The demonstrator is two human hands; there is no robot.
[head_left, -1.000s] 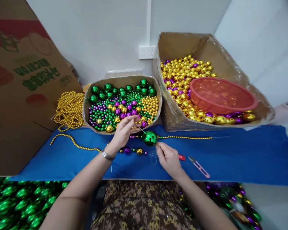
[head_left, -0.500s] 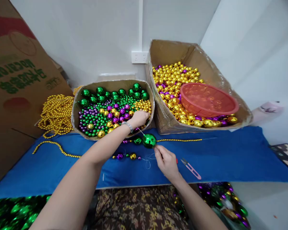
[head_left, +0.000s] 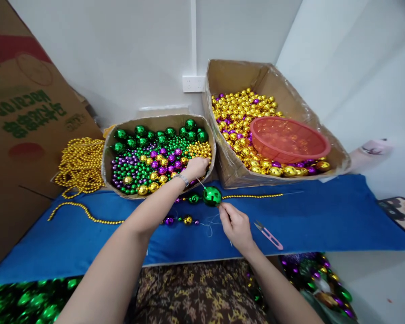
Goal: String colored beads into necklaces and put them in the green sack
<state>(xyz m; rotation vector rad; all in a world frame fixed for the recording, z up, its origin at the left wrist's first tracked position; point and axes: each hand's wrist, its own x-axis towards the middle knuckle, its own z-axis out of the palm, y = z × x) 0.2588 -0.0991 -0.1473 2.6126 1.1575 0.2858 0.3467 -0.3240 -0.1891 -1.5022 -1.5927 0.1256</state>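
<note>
Reaching to small gold beads in the cardboard box, left hand, shifted from beside the large green bead, finger closure indeterminable, right hand pinching that bead's lower edge above blue-covered counter.

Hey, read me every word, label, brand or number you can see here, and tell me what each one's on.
"Macaron": green, upside down, on the large cardboard box at the left.
Chinese characters, same box: upside down, too blurred to read surely.
Small mark, same box: too small to read.
</note>
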